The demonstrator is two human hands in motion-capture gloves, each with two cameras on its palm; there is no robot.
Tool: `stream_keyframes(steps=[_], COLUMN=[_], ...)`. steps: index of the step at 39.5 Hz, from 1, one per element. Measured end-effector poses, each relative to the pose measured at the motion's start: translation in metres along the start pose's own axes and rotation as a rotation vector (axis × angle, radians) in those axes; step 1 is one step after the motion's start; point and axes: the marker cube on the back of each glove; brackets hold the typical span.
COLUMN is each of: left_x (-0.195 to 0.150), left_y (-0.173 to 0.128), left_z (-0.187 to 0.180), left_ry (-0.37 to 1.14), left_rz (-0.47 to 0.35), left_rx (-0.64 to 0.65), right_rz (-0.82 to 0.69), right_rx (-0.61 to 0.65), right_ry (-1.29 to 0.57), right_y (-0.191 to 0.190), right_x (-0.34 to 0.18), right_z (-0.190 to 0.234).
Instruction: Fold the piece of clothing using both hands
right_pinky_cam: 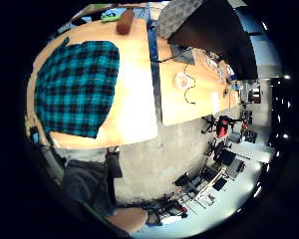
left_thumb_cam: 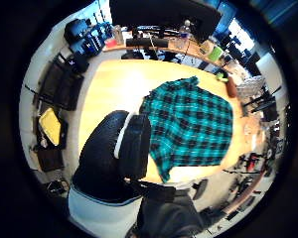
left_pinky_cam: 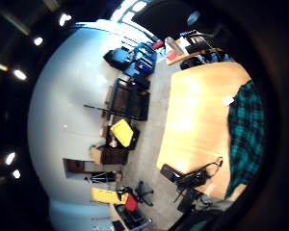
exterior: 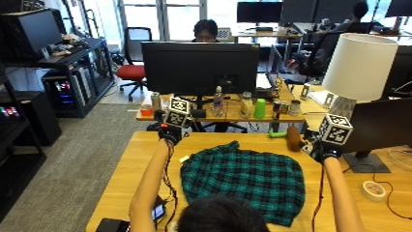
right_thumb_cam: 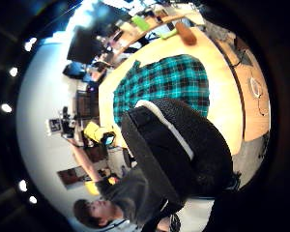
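A green and black plaid shirt [exterior: 244,179] lies spread flat on the wooden table [exterior: 141,164] in front of the person. Both arms stretch out over the table. My left hand [exterior: 170,134] hovers past the shirt's far left corner, and my right hand [exterior: 325,151] hovers beside its far right edge. Neither hand touches the cloth. The palm views look down on the shirt [left_thumb_cam: 193,124] [right_thumb_cam: 164,79] [right_pinky_cam: 74,84] from well above, with a gloved thumb [left_thumb_cam: 134,148] [right_thumb_cam: 179,150] in front. Only one edge of the shirt [left_pinky_cam: 245,130] shows in the left little finger side view.
A brown cylinder [exterior: 293,137] and a green object [exterior: 277,135] lie just beyond the shirt. Behind them stand a large monitor [exterior: 199,67] and a white lamp [exterior: 357,67]. A phone [exterior: 157,211] lies near the table's front left, and a tape roll [exterior: 373,190] lies on the right.
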Motion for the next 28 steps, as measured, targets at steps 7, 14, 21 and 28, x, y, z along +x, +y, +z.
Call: stream_keyframes(steps=[7, 14, 21, 28], left_x=[0.011, 0.023, 0.026, 0.031], left_y=[0.012, 0.014, 0.015, 0.016], left_z=[-0.004, 0.002, 0.004, 0.011], left_ry=[0.033, -0.003, 0.02, -0.009], left_rz=[0.045, 0.08, 0.094, 0.114], left_rx=[-0.031, -0.027, -0.039, -0.064], right_rz=[-0.01, -0.033, -0.035, -0.044], right_rx=[-0.036, -0.06, -0.087, -0.103], right_ry=[0.05, 0.071, 0.08, 0.097], right_y=[0.001, -0.005, -0.01, 0.002], right_x=[-0.02, -0.032, -0.038, -0.042], right_z=[-0.008, -0.001, 0.007, 0.008])
